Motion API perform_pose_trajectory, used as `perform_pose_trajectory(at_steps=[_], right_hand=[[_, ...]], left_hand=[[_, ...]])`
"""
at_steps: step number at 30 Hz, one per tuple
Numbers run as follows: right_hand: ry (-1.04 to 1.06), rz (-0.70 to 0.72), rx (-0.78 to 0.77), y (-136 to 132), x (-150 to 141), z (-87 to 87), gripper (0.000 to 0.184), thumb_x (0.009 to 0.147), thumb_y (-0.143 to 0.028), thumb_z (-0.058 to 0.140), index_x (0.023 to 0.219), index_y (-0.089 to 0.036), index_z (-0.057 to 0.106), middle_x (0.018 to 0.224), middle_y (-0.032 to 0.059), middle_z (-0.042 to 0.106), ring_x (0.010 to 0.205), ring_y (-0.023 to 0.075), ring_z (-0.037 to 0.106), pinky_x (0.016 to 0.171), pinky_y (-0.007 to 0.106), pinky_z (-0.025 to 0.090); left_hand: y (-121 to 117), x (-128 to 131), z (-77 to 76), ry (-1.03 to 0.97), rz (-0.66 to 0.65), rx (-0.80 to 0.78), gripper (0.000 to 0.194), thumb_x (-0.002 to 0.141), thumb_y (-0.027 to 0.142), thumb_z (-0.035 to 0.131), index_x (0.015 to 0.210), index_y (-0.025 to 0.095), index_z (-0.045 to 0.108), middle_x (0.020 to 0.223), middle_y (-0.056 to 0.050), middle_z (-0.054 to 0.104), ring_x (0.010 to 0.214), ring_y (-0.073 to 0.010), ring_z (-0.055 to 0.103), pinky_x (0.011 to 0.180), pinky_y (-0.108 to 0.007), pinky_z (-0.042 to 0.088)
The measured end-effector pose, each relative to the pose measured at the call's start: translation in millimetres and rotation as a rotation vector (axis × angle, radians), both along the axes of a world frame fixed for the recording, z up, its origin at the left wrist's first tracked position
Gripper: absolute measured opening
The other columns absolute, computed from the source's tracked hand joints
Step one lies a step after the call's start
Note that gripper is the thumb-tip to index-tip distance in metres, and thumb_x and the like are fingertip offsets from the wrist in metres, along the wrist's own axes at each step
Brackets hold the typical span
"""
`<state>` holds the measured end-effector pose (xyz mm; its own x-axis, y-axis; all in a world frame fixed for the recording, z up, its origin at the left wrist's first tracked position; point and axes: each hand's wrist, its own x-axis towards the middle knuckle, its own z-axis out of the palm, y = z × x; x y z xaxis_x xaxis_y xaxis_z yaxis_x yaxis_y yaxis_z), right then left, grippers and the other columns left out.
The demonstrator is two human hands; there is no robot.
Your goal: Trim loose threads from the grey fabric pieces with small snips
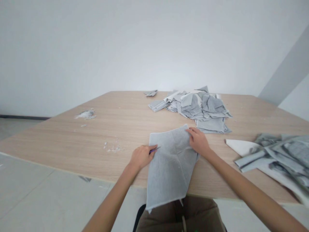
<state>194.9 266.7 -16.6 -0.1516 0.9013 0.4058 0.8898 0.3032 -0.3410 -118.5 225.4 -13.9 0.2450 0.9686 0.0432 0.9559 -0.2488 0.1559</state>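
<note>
Table (pixel 125 119) wood-grained | wall (pixel 145 45) white | floor (pixel 26 190) pale | left fingers (pixel 150 148) gripping purple tool (pixel 154 150) | right fingers (pixel 192 130) pinching grey cloth (pixel 172 164)

Table (pixel 127 119): pale wood-grain top, light trim along near edge. Far side, right of centre: loose heap of grey cloth pieces (pixel 191 108), some folded, stacked unevenly. Small grey scrap (pixel 151 93) just left of it, near far edge. Left side: little mound of whitish-grey fluff (pixel 86 114); nearer, scattered white bits (pixel 114 148). Right: tangled grey strips (pixel 292 154), partly over a long white piece (pixel 238 146). Near edge, middle: grey cloth (pixel 172 161) across it, lower end hanging past. Floor (pixel 36 196): pale; grey scrap remnant (pixel 85 178) on it, left.
</note>
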Motion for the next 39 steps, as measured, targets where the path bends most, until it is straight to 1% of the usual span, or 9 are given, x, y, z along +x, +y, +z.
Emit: perform_pose_trajectory(at_steps=[5, 10, 14, 17, 20, 23, 26, 31, 39], right_hand=[[-0.087, 0.106, 0.113, -51, -3, 9.7, 0.039, 0.089, -0.019, 0.055, 0.126, -0.022, 0.068, 0.129, 0.0118, 0.064, 0.116, 0.0260, 0.059, 0.101, 0.039, 0.045], [-0.364, -0.156, 0.077, -80, 0, 28.2, 0.039, 0.091, -0.019, 0.053, 0.128, -0.019, 0.067, 0.143, 0.0196, 0.054, 0.129, 0.0365, 0.051, 0.105, 0.050, 0.037], [-0.473, -0.293, -0.165, -76, 27, 40.3, 0.034, 0.089, -0.008, 0.047, 0.113, -0.008, 0.071, 0.111, 0.0228, 0.072, 0.102, 0.0350, 0.068, 0.097, 0.050, 0.042], [-0.334, -0.230, -0.206, -76, 36, 44.3, 0.034, 0.088, -0.008, 0.049, 0.112, -0.013, 0.073, 0.099, 0.0157, 0.076, 0.090, 0.0287, 0.072, 0.088, 0.041, 0.048], [-0.011, 0.013, -0.195, -85, 15, 45.3, 0.027, 0.092, -0.020, 0.055, 0.111, -0.020, 0.074, 0.098, 0.0079, 0.076, 0.088, 0.0207, 0.070, 0.085, 0.032, 0.049], [0.161, 0.242, -0.244, -92, -20, 42.6, 0.021, 0.089, -0.030, 0.066, 0.105, -0.023, 0.077, 0.086, 0.0030, 0.072, 0.077, 0.0169, 0.065, 0.075, 0.029, 0.048], [0.176, 0.333, -0.308, -90, -46, 33.6, 0.026, 0.082, -0.031, 0.075, 0.105, -0.022, 0.077, 0.088, 0.0037, 0.070, 0.082, 0.0187, 0.063, 0.076, 0.030, 0.047], [0.143, 0.323, -0.367, -79, -54, 11.5, 0.030, 0.078, -0.028, 0.079, 0.106, -0.021, 0.078, 0.102, 0.0072, 0.070, 0.096, 0.0236, 0.062, 0.086, 0.035, 0.046], [0.248, 0.255, -0.371, -80, -56, -10.5, 0.019, 0.079, -0.022, 0.072, 0.096, -0.019, 0.080, 0.091, 0.0071, 0.071, 0.087, 0.0221, 0.064, 0.081, 0.033, 0.047]], left_hand=[[25, 5, -2.7, 0.046, -0.013, 0.006, 0.042, 0.099, 0.045, 0.044, 0.136, 0.037, 0.062, 0.121, -0.008, 0.074, 0.107, -0.0288, 0.070, 0.090, -0.039, 0.052], [49, 10, -5.5, 0.058, -0.022, 0.027, 0.042, 0.100, 0.042, 0.042, 0.138, 0.038, 0.060, 0.125, -0.006, 0.072, 0.110, -0.0273, 0.069, 0.093, -0.037, 0.051], [56, 11, -8.5, 0.050, -0.027, 0.054, 0.042, 0.100, 0.043, 0.041, 0.137, 0.038, 0.061, 0.124, -0.005, 0.073, 0.110, -0.0269, 0.069, 0.092, -0.037, 0.052], [55, 9, -11.3, 0.035, -0.033, 0.077, 0.041, 0.100, 0.041, 0.041, 0.135, 0.039, 0.062, 0.124, -0.004, 0.073, 0.108, -0.0269, 0.070, 0.091, -0.037, 0.052], [54, 7, -13.4, 0.015, -0.037, 0.092, 0.040, 0.099, 0.039, 0.044, 0.133, 0.039, 0.064, 0.122, -0.003, 0.074, 0.108, -0.0271, 0.070, 0.090, -0.037, 0.053], [53, 6, -14.5, 0.000, -0.038, 0.102, 0.040, 0.099, 0.039, 0.045, 0.133, 0.038, 0.065, 0.121, -0.005, 0.074, 0.107, -0.0278, 0.071, 0.090, -0.038, 0.053], [51, 5, -14.7, -0.014, -0.033, 0.103, 0.039, 0.098, 0.039, 0.046, 0.132, 0.038, 0.065, 0.119, -0.005, 0.075, 0.106, -0.0275, 0.071, 0.089, -0.038, 0.053], [48, 5, -14.9, -0.051, -0.021, 0.089, 0.039, 0.098, 0.041, 0.046, 0.132, 0.039, 0.065, 0.118, -0.004, 0.075, 0.107, -0.0256, 0.070, 0.090, -0.036, 0.053], [48, 6, -13.3, -0.114, 0.004, 0.046, 0.039, 0.098, 0.042, 0.047, 0.131, 0.036, 0.066, 0.120, -0.005, 0.074, 0.110, -0.0263, 0.068, 0.094, -0.037, 0.051]])
